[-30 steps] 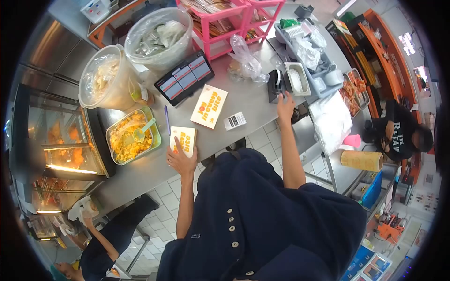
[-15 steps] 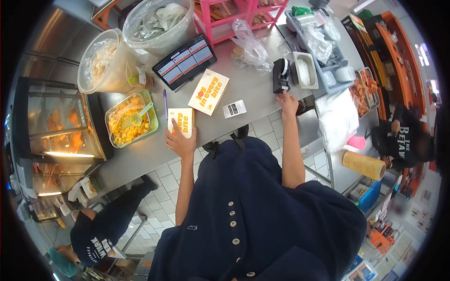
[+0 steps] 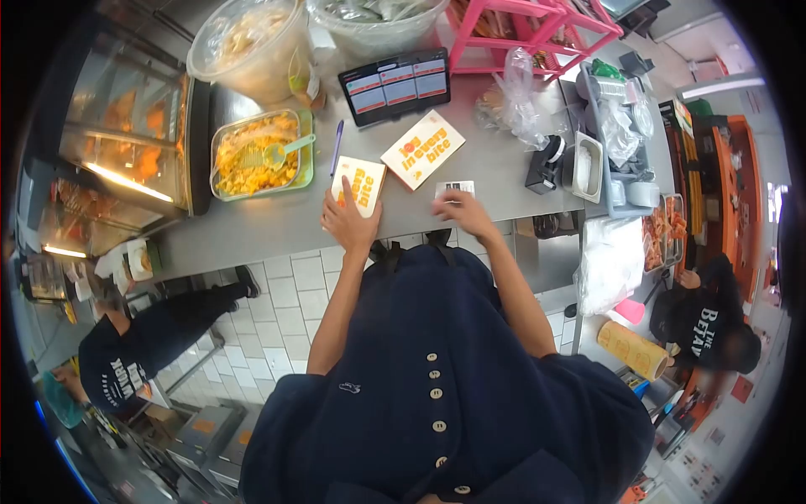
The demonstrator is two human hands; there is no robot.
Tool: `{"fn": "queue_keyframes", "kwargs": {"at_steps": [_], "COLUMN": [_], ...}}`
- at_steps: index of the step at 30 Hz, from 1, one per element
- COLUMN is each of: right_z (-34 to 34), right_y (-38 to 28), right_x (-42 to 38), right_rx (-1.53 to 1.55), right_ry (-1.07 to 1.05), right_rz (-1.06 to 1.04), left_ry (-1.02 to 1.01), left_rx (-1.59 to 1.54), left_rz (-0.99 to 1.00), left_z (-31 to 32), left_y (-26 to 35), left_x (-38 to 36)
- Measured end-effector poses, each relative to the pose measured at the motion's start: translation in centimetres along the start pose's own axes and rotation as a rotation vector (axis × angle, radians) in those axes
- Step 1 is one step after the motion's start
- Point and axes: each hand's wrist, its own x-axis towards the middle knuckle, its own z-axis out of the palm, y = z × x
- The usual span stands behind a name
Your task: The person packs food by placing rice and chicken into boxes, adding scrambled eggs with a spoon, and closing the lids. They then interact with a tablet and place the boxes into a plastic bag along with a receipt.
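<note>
My left hand (image 3: 350, 223) grips the near end of a small white food box (image 3: 367, 184) with orange lettering. Its index finger lies across the top, the thumb along one side. My right hand (image 3: 464, 212) is over the near edge of a small printed paper slip (image 3: 458, 184). The fingertips are drawn together and somewhat blurred; anything between them is too small to make out. A larger box (image 3: 422, 149) with "joy in every bite" lettering lies behind the two hands. Beside the small box lies a purple pen (image 3: 337, 147). A black tape dispenser (image 3: 546, 165) stands further right.
A tablet (image 3: 395, 86) leans at the back, near plastic tubs (image 3: 248, 50). Left are a tray of yellow food (image 3: 252, 155) and a heated display case (image 3: 126, 126). A metal container (image 3: 583, 168) and a grey bin (image 3: 617, 139) stand right. Co-workers (image 3: 126, 349) (image 3: 709, 323) are at both sides.
My right hand has left the tape dispenser and moved left to the paper slip. My left hand stays on the small box. The camera view has shifted and turned.
</note>
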Motion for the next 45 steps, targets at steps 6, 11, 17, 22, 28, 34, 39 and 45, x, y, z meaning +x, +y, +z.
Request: {"fn": "queue_keyframes", "kwargs": {"at_steps": [6,11,17,22,28,34,39,45], "right_z": [10.0,12.2,10.6,10.6,11.6,10.9,-0.3,-17.5], "right_y": [1.7,3.3,2.4,2.0,4.9,9.5,8.1,15.8], "right_x": [6.9,8.3,7.4,8.6,10.2,7.3,-7.9,-22.0], "right_rx": [-0.121,-0.311,-0.305,-0.332,-0.328,-0.431,-0.142,-0.120], "right_ry": [-0.070,0.149,0.023,0.025,0.197,0.169,-0.117,0.984], "right_rz": [0.008,-0.187,-0.056,0.044,-0.063,-0.292,-0.144,-0.214], "left_ry": [-0.042,-0.026,-0.097,-0.174,-0.093,-0.039,-0.041,0.045], "left_rx": [-0.100,-0.099,-0.159,-0.138,-0.144,-0.019,0.095,0.245], "left_rz": [0.048,0.081,0.098,0.116,0.159,0.261,0.312,0.212], "left_z": [-0.9,-0.3,-1.1,-1.4,-1.2,3.9,1.2,1.8], "left_y": [-0.6,-1.3,-1.7,-2.4,-2.8,-5.8,-3.8,-0.5], "left_x": [0.1,0.3,0.7,1.2,1.7,2.2,1.8,1.3]}}
